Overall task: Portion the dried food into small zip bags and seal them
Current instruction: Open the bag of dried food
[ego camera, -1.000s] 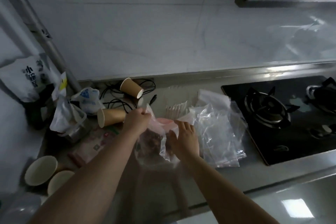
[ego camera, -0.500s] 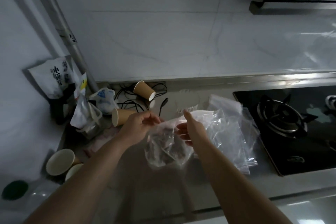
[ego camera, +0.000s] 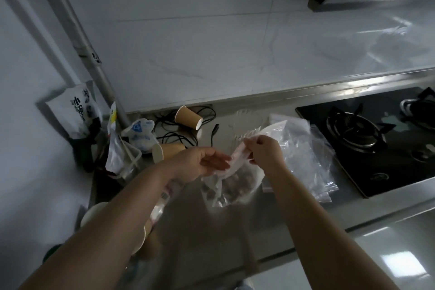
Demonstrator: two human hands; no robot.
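Clear plastic: zip bag (ego camera: 229, 186) with dried food, held above the counter (ego camera: 277, 226).
Hands: top pinched by right hand (ego camera: 264, 150); left hand (ego camera: 202, 165) relaxed, fingers straight against it.
Risk: contents spilled if the unsealed mouth is tipped.

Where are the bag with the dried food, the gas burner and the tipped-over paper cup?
Food bag (ego camera: 231, 183), head view, its filled lower part.
Gas burner (ego camera: 356, 130), head view, its centre.
Paper cup (ego camera: 188, 117), head view, its side.

The white packet (ego camera: 78, 108) bears bold dark characters, too blurred to read.
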